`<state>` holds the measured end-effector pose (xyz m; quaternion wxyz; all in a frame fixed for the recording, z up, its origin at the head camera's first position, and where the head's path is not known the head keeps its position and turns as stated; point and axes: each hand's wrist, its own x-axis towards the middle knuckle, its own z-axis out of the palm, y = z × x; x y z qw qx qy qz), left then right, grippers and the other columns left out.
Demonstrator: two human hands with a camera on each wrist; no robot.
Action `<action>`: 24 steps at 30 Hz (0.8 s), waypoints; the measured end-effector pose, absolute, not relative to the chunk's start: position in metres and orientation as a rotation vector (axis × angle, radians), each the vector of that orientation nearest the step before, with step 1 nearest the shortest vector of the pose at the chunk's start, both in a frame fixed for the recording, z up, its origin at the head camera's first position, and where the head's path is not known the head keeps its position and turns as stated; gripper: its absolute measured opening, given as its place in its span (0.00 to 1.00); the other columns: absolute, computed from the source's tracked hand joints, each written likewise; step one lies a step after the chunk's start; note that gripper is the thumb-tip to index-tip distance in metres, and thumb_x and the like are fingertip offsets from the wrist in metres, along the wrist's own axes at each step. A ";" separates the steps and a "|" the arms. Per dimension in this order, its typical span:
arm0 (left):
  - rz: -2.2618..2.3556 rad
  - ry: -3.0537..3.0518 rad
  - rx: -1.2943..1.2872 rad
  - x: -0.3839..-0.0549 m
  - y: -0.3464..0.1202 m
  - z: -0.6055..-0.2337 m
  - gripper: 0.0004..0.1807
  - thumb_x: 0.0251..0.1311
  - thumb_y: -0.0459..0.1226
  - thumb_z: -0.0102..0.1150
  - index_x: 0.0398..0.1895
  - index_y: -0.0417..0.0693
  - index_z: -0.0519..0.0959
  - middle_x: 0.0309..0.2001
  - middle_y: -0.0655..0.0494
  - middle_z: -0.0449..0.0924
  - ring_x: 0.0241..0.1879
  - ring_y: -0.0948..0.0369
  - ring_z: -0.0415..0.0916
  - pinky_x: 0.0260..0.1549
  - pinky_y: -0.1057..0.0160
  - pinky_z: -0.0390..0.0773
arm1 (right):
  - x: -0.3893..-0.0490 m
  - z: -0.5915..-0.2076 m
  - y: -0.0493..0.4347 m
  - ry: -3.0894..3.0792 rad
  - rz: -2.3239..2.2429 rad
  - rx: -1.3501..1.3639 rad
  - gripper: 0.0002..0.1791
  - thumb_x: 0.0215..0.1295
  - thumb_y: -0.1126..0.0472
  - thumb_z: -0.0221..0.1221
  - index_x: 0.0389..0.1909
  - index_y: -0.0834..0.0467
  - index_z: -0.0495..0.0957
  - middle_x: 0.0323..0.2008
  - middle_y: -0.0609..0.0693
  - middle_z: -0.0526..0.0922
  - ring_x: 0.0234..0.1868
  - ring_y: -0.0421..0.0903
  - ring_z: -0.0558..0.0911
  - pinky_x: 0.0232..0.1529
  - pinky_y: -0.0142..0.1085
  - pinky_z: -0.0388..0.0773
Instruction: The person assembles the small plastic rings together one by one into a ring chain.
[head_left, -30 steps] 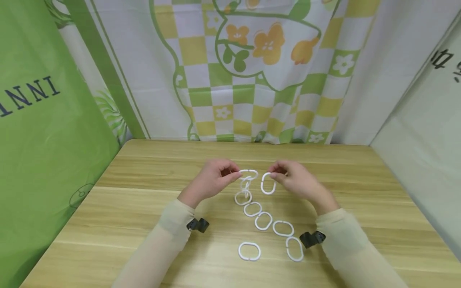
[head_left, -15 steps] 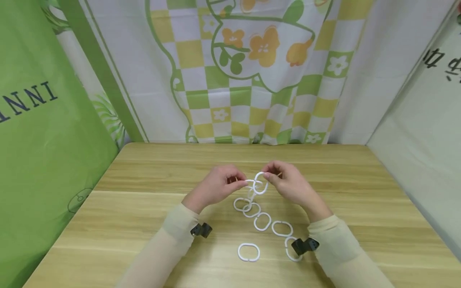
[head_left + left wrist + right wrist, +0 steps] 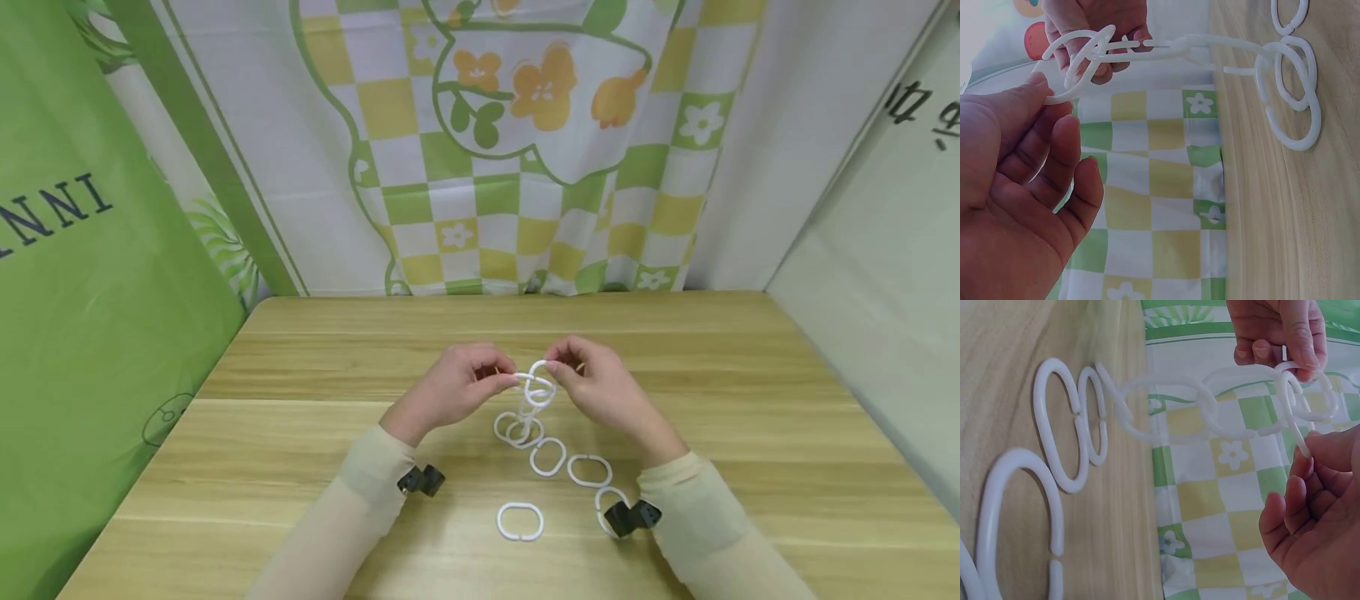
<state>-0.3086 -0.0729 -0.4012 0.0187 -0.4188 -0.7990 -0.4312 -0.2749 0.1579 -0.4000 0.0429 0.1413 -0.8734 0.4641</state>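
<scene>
My left hand [image 3: 453, 387] pinches a white plastic oval link [image 3: 1063, 37] between thumb and fingertips, above the table. A short chain of similar links [image 3: 1235, 370] hangs below it, reaching down to the tabletop. Opposite, my right hand [image 3: 600, 392] pinches another white link [image 3: 1297, 439], whose small split gap is hard to make out. The two held links cross each other in all views; whether one is fully hooked through the other I cannot tell. In both wrist views, the remaining fingers of each hand are loosely bent.
Several loose links lie on the wooden table [image 3: 300, 467], among them one [image 3: 589, 456] right of centre and one [image 3: 520, 505] nearer the front. My right wrist's camera [image 3: 633, 517] partly hides another link [image 3: 611, 490]. A patterned curtain [image 3: 495, 200] hangs behind the table.
The right hand has brought its link leftward onto the left hand's link, and the two now cross. The left hand has shifted slightly right and down with the hanging chain.
</scene>
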 end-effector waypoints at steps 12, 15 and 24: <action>-1.402 -2.512 -1.267 -0.310 -0.073 -0.402 0.05 0.62 0.38 0.66 0.38 0.46 0.84 0.29 0.62 0.80 0.27 0.66 0.74 0.28 0.66 0.77 | -0.278 -0.402 0.156 -2.510 1.514 0.312 0.06 0.70 0.63 0.58 0.41 0.63 0.79 0.33 0.53 0.79 0.34 0.47 0.75 0.36 0.36 0.74; -1.438 -2.532 -1.228 -0.308 -0.070 -0.404 0.06 0.64 0.39 0.64 0.38 0.47 0.84 0.30 0.63 0.81 0.28 0.66 0.75 0.28 0.65 0.77 | -0.277 -0.402 0.154 -2.439 1.578 0.304 0.07 0.70 0.63 0.59 0.40 0.64 0.79 0.31 0.54 0.78 0.31 0.46 0.75 0.32 0.33 0.73; -1.420 -2.547 -1.087 -0.310 -0.071 -0.402 0.06 0.66 0.38 0.61 0.35 0.45 0.83 0.29 0.60 0.80 0.27 0.65 0.74 0.27 0.65 0.76 | -0.274 -0.400 0.146 -2.364 1.698 0.351 0.07 0.69 0.63 0.60 0.40 0.64 0.78 0.32 0.55 0.77 0.31 0.45 0.74 0.31 0.32 0.73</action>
